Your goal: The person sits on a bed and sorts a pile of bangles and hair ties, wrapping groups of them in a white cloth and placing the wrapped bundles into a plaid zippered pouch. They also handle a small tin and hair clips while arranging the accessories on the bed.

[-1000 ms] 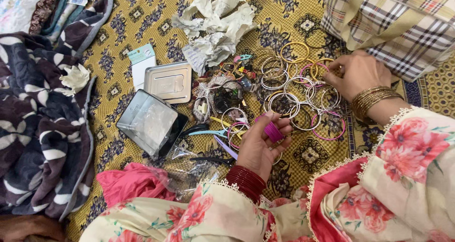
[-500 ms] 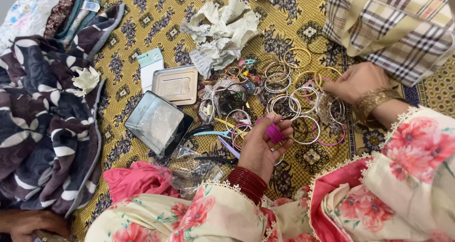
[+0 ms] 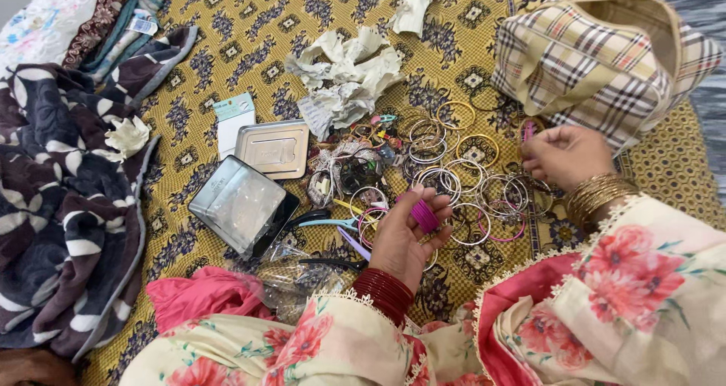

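My left hand (image 3: 404,238) grips a stack of magenta bangles (image 3: 424,215) between thumb and fingers, low in the middle of the view, with dark red bangles on its wrist. To the right, my right hand (image 3: 563,155) pinches a thin pink bangle (image 3: 527,131) above the spread of loose bangles (image 3: 461,182). Gold bangles ring its wrist. The loose bangles, gold, silver and pink, lie on the yellow patterned cloth (image 3: 249,31) between the two hands.
A checked fabric bag (image 3: 597,53) stands open at the upper right. Crumpled white paper (image 3: 344,76), a flat metal tin (image 3: 274,149), a clear plastic box (image 3: 240,203), scissors (image 3: 329,221) and a dark blanket (image 3: 60,204) lie to the left.
My right hand has lifted off the spread of bangles and now pinches a pink bangle. The camera has shifted, showing more of the bag. My left hand still holds the magenta bangles.
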`<state>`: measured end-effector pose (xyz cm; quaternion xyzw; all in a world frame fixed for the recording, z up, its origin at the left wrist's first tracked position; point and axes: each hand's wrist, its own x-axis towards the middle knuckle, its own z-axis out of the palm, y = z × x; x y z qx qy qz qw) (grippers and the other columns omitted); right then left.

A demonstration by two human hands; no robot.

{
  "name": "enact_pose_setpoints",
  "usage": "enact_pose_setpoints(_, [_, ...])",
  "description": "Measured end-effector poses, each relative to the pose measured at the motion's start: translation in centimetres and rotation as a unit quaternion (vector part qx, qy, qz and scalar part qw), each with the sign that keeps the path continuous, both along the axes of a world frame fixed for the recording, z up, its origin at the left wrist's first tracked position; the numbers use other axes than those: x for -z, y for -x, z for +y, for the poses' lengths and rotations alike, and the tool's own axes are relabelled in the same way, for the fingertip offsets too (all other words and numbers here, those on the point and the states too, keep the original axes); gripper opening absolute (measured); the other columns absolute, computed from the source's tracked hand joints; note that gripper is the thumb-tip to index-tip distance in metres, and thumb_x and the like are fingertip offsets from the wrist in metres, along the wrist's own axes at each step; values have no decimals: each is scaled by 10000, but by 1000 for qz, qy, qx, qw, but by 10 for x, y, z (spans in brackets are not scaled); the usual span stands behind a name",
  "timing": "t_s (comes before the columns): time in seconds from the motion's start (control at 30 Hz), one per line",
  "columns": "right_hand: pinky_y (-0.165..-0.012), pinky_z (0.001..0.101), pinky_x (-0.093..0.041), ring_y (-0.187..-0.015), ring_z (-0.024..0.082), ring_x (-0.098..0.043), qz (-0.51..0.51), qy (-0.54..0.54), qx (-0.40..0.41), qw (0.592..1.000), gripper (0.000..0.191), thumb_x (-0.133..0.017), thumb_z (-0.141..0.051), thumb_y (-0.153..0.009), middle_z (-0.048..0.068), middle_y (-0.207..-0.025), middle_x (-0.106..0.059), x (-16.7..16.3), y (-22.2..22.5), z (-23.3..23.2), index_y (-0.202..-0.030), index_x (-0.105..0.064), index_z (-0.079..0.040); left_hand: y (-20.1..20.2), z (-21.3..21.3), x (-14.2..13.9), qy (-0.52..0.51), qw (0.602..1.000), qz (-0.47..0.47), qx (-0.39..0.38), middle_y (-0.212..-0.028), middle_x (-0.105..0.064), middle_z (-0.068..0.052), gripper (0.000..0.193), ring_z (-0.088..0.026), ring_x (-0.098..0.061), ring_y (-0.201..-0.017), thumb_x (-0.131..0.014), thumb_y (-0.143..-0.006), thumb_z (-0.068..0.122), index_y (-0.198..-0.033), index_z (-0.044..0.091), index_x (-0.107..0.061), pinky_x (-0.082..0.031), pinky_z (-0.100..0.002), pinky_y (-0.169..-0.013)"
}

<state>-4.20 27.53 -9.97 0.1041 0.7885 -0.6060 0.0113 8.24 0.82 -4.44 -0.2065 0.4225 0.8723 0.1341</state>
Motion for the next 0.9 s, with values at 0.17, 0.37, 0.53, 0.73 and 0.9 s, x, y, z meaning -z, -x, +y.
enact_pose_setpoints(0.17, [-687,255,-578,-766,111,-732,-14,7,-36,999,250,-796,-122,-839,63,-868,-786,3,-17,-11,-1039,-703,-5,-1,0,-3,2,1000,9,4,-1067,-744,-73,333,-187,-699,-1002,-647,-941,355,-1127,79,-659,-572,-388,-871])
enact_pose_setpoints(0.37, [-623,228,-541,-678,72,-658,-56,22,-103,993,284,-794,-184,-877,27,-863,-782,-6,-33,-41,-1122,-750,-47,-1,-1,5,22,1000,-2,-6,-1038,-743,-48,298,-164,-693,-956,-672,-926,320,-1114,89,-661,-580,-371,-835])
enact_pose_setpoints(0.53, [-467,202,-413,-537,42,-528,-116,168,-206,957,255,-644,-227,-979,-30,-709,-666,-5,-57,-65,-1163,-775,-108,8,4,22,65,997,-40,-25,-962,-711,0,207,-150,-683,-889,-741,-888,256,-1030,119,-679,-580,-349,-756])
enact_pose_setpoints(0.73, [-416,210,-324,-479,43,-432,-199,229,-197,932,298,-562,-242,-994,-68,-640,-531,-20,-59,-71,-1185,-765,-135,20,7,39,147,987,-56,-12,-832,-691,-9,170,-120,-658,-680,-783,-882,248,-966,120,-709,-521,-266,-547])
enact_pose_setpoints(0.9, [-437,210,-310,-494,37,-358,-199,302,-204,910,376,-483,-288,-1051,-72,-663,-492,-31,-56,-71,-1256,-698,-57,23,7,45,169,985,-30,11,-784,-704,6,118,-82,-617,-621,-781,-881,210,-932,109,-745,-549,-250,-542])
